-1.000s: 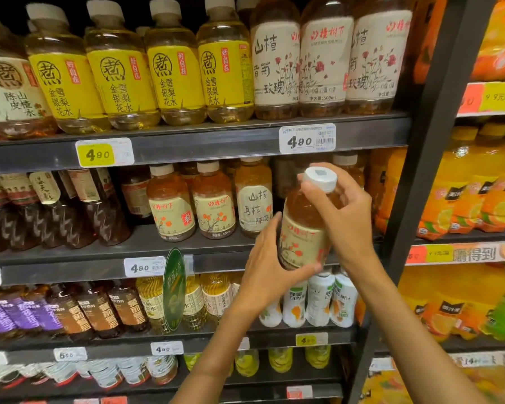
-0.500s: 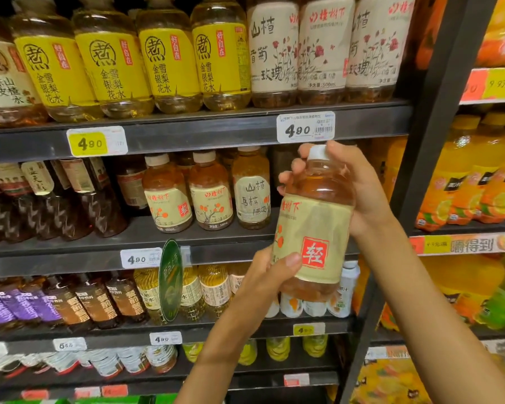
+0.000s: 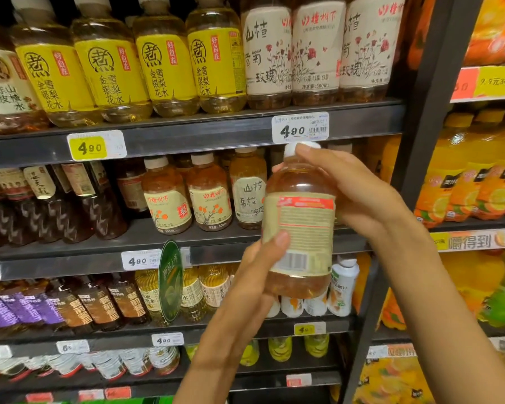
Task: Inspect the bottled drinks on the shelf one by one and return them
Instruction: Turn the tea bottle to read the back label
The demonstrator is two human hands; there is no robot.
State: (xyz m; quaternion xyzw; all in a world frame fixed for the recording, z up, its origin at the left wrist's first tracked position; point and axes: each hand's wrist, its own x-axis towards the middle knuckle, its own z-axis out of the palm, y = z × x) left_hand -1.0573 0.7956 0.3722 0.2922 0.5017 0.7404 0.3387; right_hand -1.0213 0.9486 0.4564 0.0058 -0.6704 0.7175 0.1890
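While the bottle (image 3: 299, 228) is held up in front of the middle shelf (image 3: 187, 255), the right hand (image 3: 353, 193) grips its top and side, and the left hand (image 3: 254, 275) holds it from below with the thumb pressed on the label. Its white cap (image 3: 296, 148) sits just under a price tag (image 3: 300, 127). More bottles (image 3: 187, 193) stand in a row on the shelf behind it, to its left.

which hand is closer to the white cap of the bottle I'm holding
Right. The right hand wraps the bottle's upper part, fingers touching the white cap. The left hand grips the bottom, well below it.
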